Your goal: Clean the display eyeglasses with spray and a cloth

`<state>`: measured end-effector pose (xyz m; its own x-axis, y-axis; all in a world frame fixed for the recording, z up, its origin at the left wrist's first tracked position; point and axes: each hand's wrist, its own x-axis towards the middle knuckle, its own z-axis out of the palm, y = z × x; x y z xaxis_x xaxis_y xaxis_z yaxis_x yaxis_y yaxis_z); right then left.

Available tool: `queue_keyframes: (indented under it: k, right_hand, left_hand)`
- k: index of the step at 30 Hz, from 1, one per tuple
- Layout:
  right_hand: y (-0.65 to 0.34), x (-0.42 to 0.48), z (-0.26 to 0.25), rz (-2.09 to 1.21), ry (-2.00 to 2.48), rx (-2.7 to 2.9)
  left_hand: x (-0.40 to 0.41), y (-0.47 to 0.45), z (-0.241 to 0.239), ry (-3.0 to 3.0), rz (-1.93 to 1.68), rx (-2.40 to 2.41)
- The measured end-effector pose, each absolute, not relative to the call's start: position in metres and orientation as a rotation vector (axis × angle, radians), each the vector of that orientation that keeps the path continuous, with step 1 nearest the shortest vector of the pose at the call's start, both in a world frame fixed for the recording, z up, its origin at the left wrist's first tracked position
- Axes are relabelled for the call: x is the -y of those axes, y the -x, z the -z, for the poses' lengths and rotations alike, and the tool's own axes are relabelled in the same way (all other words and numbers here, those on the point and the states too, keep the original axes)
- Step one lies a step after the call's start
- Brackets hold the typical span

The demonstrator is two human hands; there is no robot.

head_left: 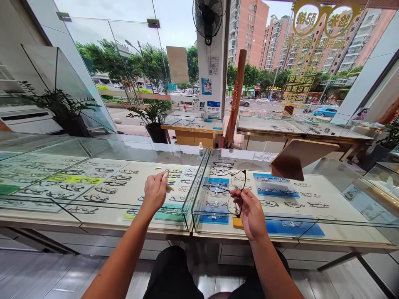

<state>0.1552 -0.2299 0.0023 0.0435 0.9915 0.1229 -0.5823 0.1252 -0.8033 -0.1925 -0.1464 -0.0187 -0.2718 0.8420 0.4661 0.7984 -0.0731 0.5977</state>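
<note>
My right hand [252,209] pinches a pair of eyeglasses [244,179] with thin black rims. The glasses hang on edge above the right part of the glass counter, one lens over the other, with a temple reaching left. My left hand [154,193] is closed, thumb against fingers, above the counter left of the glass divider. Something small and pale [166,174] shows at its fingertips, too small to name. Beyond the hands a small white bottle [200,150] stands on the counter top.
Inside the glass display counter [296,234] lie several rows of eyeglasses on white, blue and green sheets. On the right, a brown-backed tilted stand [302,158] rises from the counter. Behind are potted plants [156,126], a wooden post [238,95] and a wall fan [208,18].
</note>
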Motion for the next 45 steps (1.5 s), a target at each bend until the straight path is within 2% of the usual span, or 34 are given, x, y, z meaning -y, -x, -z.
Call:
queue_keyframes:
  k: [3,7,11,13,16,21,25,33,39,45]
  right_hand:
    - [-0.154,0.230,-0.002,-1.342,0.649,0.809]
    - [-0.154,0.229,-0.002,-1.340,0.655,0.805]
    - [-0.153,0.227,-0.002,-1.337,0.668,0.826]
    - [-0.153,0.226,-0.001,-1.323,0.686,0.849]
    - [-0.156,0.223,-0.002,-1.319,0.707,0.917]
    - [-0.168,0.203,-0.021,-1.385,0.736,1.193]
    - [-0.181,0.177,-0.059,-1.415,0.732,1.465]
    - [-0.200,0.126,-0.142,-1.428,0.708,1.642]
    - [-0.218,0.094,-0.179,-0.966,0.704,1.568]
    - [-0.204,0.069,-0.161,-0.636,0.712,1.522]
  left_hand:
    - [0.141,0.204,0.042,-1.924,-0.977,-2.301]
    - [0.137,0.213,0.075,-2.135,-0.498,-2.260]
    - [0.133,0.215,0.086,-2.145,-0.366,-2.258]
    - [0.133,0.209,0.081,-2.110,-0.444,-2.289]
    - [0.141,0.184,0.061,-2.179,-0.758,-2.213]
    - [0.172,0.116,-0.002,-2.501,-1.255,-1.536]
    - [0.179,0.073,-0.050,-2.633,-1.330,-1.230]
    - [0.134,0.045,-0.112,-2.445,-1.595,-1.086]
    - [0.090,0.041,-0.152,-2.365,-1.928,-1.153]
    - [0.051,0.039,-0.166,-2.166,-2.083,-1.206]
